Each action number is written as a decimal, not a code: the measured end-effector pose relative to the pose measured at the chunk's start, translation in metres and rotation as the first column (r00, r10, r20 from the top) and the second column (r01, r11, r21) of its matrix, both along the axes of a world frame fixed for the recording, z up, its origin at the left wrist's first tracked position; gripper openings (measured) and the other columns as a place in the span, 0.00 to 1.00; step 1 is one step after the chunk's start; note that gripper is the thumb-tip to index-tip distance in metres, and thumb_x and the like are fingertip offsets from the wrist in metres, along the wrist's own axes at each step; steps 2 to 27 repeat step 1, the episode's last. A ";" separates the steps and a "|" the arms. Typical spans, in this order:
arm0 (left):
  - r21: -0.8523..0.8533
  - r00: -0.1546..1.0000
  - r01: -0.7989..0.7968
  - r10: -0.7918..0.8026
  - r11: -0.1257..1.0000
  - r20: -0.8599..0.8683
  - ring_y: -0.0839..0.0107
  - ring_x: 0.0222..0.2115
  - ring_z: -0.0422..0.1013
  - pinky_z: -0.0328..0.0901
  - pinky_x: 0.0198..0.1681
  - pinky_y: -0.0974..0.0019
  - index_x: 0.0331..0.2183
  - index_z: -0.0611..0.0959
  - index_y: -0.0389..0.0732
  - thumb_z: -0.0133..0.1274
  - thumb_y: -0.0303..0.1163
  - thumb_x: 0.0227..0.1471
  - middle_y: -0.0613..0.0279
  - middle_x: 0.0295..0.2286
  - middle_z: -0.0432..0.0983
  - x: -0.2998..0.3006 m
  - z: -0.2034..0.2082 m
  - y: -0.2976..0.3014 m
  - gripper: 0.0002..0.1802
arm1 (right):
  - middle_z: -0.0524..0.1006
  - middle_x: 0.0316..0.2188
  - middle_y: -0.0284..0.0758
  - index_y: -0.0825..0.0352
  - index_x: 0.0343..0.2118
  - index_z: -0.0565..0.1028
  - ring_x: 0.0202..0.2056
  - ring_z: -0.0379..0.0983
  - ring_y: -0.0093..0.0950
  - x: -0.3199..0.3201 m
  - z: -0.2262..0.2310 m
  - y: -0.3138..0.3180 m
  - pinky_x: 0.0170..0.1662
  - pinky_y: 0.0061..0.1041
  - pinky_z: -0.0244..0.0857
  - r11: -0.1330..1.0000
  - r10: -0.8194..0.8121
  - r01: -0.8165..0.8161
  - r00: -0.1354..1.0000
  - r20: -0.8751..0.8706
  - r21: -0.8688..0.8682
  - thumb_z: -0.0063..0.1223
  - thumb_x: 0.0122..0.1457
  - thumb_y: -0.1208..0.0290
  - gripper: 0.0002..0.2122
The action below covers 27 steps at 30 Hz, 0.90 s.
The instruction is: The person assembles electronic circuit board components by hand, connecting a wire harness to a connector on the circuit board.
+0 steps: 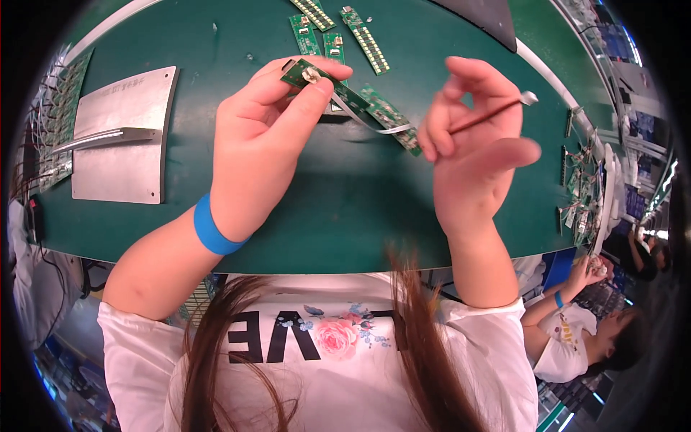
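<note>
My left hand (263,119), a blue band on its wrist, pinches a small green circuit board (299,75) between thumb and fingers. A pale connector sits on that board by the thumb. From it a thin white cable (350,113) bends toward a second narrow green board (391,117), which slants down to the right. My right hand (475,137) is turned partly palm up, its thumb stretched out. Its curled fingers hold a thin reddish-brown stick-like piece (489,117) with a pale tip. The fingertips are beside the second board's lower end; whether they touch it I cannot tell.
Several green board strips (367,43) lie at the far middle of the green table (338,209). A metal plate with a handle (119,169) is at left, beside a wired board panel (63,122). More wired boards (579,191) line the right edge. Another person (576,327) works at right.
</note>
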<state>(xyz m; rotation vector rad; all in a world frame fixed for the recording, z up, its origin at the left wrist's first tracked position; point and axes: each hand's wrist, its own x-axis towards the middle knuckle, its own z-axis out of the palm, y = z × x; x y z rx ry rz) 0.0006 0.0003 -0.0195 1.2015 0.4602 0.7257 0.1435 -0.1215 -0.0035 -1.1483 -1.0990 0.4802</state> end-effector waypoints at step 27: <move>0.061 0.999 -0.037 0.036 0.997 0.018 0.85 0.31 0.65 0.60 0.35 0.81 0.46 0.79 0.36 0.50 0.26 0.56 0.65 0.40 0.75 0.003 0.000 -0.002 0.15 | 0.63 0.47 0.38 0.72 0.51 0.60 0.34 0.57 0.20 0.006 0.003 -0.004 0.33 0.14 0.56 0.979 0.195 -0.204 0.955 -0.223 -0.020 0.39 0.62 0.45 0.30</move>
